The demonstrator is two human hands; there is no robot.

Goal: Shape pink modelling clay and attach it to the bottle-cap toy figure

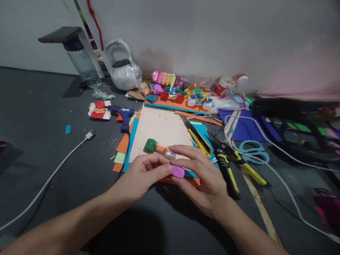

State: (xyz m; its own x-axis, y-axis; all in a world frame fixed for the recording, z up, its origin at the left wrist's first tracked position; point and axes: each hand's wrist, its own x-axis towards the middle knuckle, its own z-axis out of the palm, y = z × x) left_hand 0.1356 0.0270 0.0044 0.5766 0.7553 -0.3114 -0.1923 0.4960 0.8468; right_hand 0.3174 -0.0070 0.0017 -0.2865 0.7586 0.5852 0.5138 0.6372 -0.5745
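A smooth purple lump of modelling clay (178, 172) is between my two hands above the near edge of the paper stack. My left hand (145, 173) pinches its left end with thumb and forefinger. Around its right side curve the thumb and fingers of my right hand (205, 179), also closed on it. Just beyond my fingers, a green rounded piece (150, 145), a short orange strip (160, 149) and a white cap-like piece (170, 153) lie on the pale sheet (162, 124). My right fingers partly cover the white piece.
Left of the paper lies a blue glue gun (122, 115). On the right are a yellow utility knife (199, 138), pliers (228, 173), blue scissors (252, 152) and a white cable (281, 180). Behind stand small clay models on an orange board (177, 105), a kettle (126, 76) and a bottle (85, 67).
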